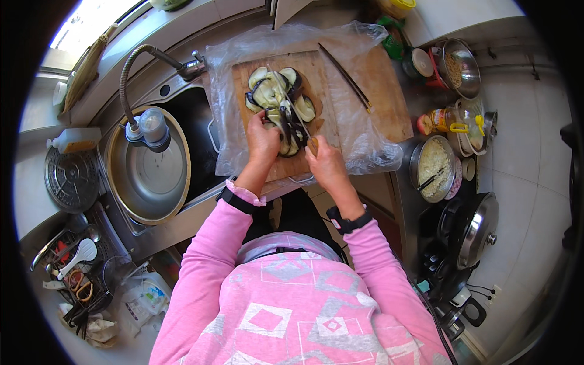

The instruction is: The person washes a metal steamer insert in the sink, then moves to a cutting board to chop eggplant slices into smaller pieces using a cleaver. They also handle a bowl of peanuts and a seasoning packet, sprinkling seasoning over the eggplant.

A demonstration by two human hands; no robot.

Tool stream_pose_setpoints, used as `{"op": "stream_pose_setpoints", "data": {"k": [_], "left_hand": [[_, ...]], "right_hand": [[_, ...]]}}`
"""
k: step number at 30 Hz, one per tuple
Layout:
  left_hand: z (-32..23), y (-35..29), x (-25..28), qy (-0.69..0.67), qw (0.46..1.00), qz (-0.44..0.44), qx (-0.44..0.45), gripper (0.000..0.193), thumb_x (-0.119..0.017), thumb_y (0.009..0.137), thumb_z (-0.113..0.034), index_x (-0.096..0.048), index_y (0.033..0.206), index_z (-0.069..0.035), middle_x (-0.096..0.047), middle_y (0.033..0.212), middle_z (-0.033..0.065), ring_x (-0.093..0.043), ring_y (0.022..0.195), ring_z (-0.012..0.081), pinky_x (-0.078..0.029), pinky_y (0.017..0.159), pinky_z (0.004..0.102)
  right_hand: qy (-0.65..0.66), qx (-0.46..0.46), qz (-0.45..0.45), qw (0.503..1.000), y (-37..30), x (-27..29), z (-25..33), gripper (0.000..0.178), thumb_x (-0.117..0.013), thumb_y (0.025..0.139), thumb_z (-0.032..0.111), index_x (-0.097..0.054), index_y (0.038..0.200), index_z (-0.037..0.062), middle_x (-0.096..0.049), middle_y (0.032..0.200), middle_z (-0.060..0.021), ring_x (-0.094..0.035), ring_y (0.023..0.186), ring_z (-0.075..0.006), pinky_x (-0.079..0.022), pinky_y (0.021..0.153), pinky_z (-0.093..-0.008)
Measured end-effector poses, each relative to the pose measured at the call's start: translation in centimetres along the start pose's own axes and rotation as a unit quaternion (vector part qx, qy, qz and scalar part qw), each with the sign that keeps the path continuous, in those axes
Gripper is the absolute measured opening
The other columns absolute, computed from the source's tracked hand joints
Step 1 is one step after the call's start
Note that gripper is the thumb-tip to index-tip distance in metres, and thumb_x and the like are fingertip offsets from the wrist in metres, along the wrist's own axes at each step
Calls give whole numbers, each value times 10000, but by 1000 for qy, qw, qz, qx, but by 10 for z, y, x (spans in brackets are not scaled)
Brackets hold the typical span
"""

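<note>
Sliced eggplant point(267, 93), pale with dark purple skin, lies in an overlapping pile on a wooden cutting board point(243, 68). My right hand point(327, 163) is closed round the wooden handle of a knife point(297, 111). The thin blade points away and to the left, across the pile. At the pile's near left side, my left hand point(264, 139) presses curled fingers on the eggplant slices; its fingertips are partly hidden. A clear plastic sheet point(228, 131) spreads around and under the board.
Dark chopsticks point(345, 78) lie right of the board. On the left, a large metal basin point(115, 182) sits in the sink below a flexible faucet point(125, 85). Along the right counter stand a bowl of chopped white food point(447, 198), an oil bottle point(443, 120) and a lidded pan point(480, 228).
</note>
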State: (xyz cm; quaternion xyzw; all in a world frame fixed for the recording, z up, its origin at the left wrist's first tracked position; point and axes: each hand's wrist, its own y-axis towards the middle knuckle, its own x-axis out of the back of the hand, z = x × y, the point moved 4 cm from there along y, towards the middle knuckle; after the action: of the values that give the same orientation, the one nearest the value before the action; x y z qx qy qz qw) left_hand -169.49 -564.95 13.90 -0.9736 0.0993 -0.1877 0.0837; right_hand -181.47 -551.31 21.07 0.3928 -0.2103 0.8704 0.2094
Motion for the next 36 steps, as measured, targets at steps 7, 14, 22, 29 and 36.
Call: {"op": "stream_pose_setpoints", "data": {"k": [7, 14, 22, 29, 36], "left_hand": [[32, 0, 27, -58, 993, 63, 83, 498, -662, 708, -2, -590, 1197, 63, -675, 1055, 176, -647, 931, 253, -498, 854, 332], [36, -3, 32, 41, 998, 38, 20, 526, -649, 701, -28, -574, 1215, 55, -647, 1009, 180, -650, 848, 271, -515, 791, 357], [40, -9, 43, 85, 995, 41, 18, 488, -636, 706, -22, -588, 1186, 51, -625, 984, 175, -630, 802, 266, -513, 789, 366], [44, -3, 44, 59, 997, 54, -22, 496, -640, 709, -29, -595, 1198, 45, -634, 961, 166, -630, 778, 254, -516, 781, 363], [40, -8, 44, 34, 996, 72, 43, 467, -639, 725, -19, -599, 1187, 38, -670, 867, 125, -645, 746, 230, -523, 747, 350]], "right_hand": [[130, -9, -81, 988, -4, 18, 1, 249, -658, 874, 168, -566, 1038, 4, -650, 807, -237, -633, 792, -444, -504, 684, -453], [100, -24, -57, 993, 4, 0, -2, 275, -661, 872, 194, -567, 1047, 4, -645, 816, -248, -624, 808, -456, -495, 677, -469], [111, -9, -69, 991, -7, -7, 12, 295, -675, 864, 202, -566, 1061, 11, -645, 816, -269, -626, 819, -462, -487, 683, -496], [101, 19, -39, 994, -15, -20, 19, 267, -661, 876, 193, -558, 1042, 12, -644, 785, -251, -635, 780, -446, -492, 649, -493], [68, -13, -61, 996, -13, -22, 15, 292, -679, 862, 222, -558, 1010, 1, -650, 798, -245, -636, 763, -443, -500, 665, -476]]}}
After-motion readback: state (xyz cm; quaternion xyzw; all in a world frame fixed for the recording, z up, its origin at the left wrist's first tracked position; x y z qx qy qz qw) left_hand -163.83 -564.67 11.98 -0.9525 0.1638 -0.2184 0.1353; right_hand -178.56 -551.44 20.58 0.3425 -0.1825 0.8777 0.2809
